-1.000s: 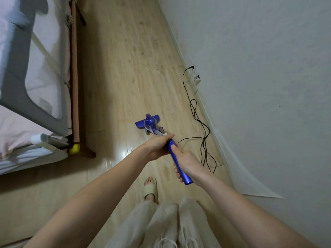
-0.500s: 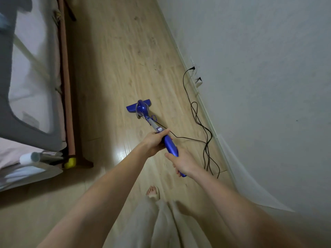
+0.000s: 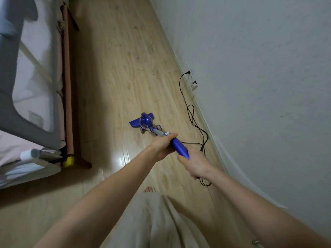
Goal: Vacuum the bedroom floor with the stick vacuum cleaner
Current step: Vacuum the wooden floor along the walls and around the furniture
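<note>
A blue stick vacuum cleaner point(image 3: 146, 122) stands tilted on the light wooden floor point(image 3: 116, 68), its head flat on the boards and its grey shaft rising toward me. My left hand point(image 3: 163, 145) grips the shaft where the grey tube meets the blue handle. Just behind it, my right hand point(image 3: 194, 162) grips the rear end of the blue handle point(image 3: 180, 148). The handle's tail is hidden under my right hand.
A black power cord point(image 3: 192, 119) loops along the floor by the white wall point(image 3: 250, 86) and runs to a socket point(image 3: 188, 72). A bed with a grey rail point(image 3: 10, 86) and wooden base point(image 3: 67, 86) lines the left side. My foot point(image 3: 149, 189) shows below.
The vacuum head slid forward away from me, then back a little toward me. Both hands kept their grip on the handle, and the view shifted slightly.
</note>
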`<control>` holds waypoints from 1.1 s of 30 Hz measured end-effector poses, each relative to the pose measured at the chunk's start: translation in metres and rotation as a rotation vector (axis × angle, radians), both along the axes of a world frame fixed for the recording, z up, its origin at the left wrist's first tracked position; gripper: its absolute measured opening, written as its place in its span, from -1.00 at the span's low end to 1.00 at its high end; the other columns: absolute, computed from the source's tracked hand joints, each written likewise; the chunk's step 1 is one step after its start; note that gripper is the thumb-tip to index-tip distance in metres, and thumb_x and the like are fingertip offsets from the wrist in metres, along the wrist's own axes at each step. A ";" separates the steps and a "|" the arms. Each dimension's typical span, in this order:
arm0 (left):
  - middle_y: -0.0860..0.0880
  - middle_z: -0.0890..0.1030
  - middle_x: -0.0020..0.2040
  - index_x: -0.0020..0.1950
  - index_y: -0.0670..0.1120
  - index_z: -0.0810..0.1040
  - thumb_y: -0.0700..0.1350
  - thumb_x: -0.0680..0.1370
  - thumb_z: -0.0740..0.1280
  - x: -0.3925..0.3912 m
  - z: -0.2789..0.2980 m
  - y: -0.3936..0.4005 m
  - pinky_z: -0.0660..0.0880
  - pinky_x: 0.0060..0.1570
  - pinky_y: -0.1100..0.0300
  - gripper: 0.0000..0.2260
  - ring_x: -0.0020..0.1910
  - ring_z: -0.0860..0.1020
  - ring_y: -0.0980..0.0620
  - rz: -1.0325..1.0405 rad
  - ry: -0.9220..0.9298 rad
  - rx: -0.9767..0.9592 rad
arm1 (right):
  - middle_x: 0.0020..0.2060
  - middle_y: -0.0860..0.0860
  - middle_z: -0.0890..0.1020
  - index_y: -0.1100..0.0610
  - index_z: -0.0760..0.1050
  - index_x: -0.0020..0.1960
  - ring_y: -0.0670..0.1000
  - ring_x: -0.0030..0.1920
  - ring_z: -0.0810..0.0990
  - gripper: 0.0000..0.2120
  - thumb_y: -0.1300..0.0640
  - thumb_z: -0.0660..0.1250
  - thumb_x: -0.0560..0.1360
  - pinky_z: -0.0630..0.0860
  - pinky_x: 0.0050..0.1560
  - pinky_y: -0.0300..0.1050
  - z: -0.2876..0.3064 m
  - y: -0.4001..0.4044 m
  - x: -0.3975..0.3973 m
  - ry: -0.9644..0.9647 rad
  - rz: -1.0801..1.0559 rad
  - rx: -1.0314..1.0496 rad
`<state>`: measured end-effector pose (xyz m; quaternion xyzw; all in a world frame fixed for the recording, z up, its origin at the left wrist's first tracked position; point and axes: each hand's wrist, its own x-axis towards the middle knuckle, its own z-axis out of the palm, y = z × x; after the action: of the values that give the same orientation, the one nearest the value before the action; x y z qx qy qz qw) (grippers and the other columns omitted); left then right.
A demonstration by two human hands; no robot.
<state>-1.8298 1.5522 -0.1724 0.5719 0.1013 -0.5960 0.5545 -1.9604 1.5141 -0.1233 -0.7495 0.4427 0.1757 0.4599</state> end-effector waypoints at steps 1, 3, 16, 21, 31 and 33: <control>-0.20 0.57 -0.15 -0.04 -0.24 0.46 -0.21 0.55 0.36 -0.013 0.006 0.000 0.58 -0.09 0.09 -0.88 -0.17 0.60 -0.05 0.009 0.022 -0.004 | -0.30 0.05 0.48 0.11 0.33 0.11 0.02 -0.51 0.44 -0.83 0.07 0.19 0.58 0.40 -0.55 -0.20 0.008 -0.003 -0.011 0.017 0.013 0.014; -0.20 0.56 -0.16 -0.04 -0.25 0.46 -0.21 0.56 0.34 -0.042 0.020 -0.002 0.56 -0.02 0.07 -0.88 -0.17 0.59 -0.05 0.023 0.068 -0.008 | -0.33 0.07 0.48 0.14 0.34 0.12 0.04 -0.53 0.43 -0.82 0.10 0.18 0.55 0.39 -0.56 -0.20 0.027 -0.010 -0.037 0.034 0.032 0.027; -0.15 0.56 -0.17 -0.02 -0.21 0.48 -0.19 0.56 0.32 -0.152 0.045 0.037 0.58 -0.11 0.16 -0.91 -0.20 0.56 -0.02 -0.284 0.062 -0.001 | -0.27 0.01 0.50 0.08 0.32 0.04 -0.01 -0.51 0.49 -0.91 0.08 0.19 0.58 0.34 -0.62 -0.27 0.071 0.064 -0.155 0.020 -0.162 -0.026; -0.16 0.54 -0.16 0.06 -0.20 0.43 -0.19 0.56 0.33 -0.127 0.039 0.051 0.57 -0.22 0.17 -0.85 -0.23 0.57 -0.02 -0.371 0.019 -0.002 | -0.19 0.02 0.51 0.10 0.31 0.08 0.01 -0.41 0.51 -0.84 0.05 0.20 0.58 0.40 -0.61 -0.23 0.049 0.086 -0.133 -0.041 -0.267 0.023; -0.14 0.55 -0.18 -0.03 -0.17 0.42 -0.16 0.57 0.33 -0.040 0.012 0.011 0.56 -0.10 0.16 -0.88 -0.20 0.55 -0.02 -0.400 -0.048 0.031 | -0.08 0.09 0.57 0.10 0.30 0.12 0.10 -0.28 0.57 -0.79 0.01 0.19 0.58 0.58 -0.40 -0.06 0.005 0.054 -0.044 -0.033 -0.312 0.023; -0.13 0.54 -0.17 0.00 -0.18 0.42 -0.16 0.56 0.34 -0.017 0.005 0.002 0.58 -0.14 0.18 -0.86 -0.19 0.55 0.00 -0.392 -0.046 0.041 | -0.09 0.10 0.55 0.10 0.29 0.16 0.06 -0.36 0.53 -0.78 0.03 0.19 0.59 0.48 -0.52 -0.16 -0.001 0.044 -0.022 -0.041 -0.314 0.066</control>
<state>-1.8466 1.5543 -0.1676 0.6053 -0.0129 -0.6771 0.4183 -1.9822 1.5579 -0.1246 -0.6592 0.5387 0.1007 0.5149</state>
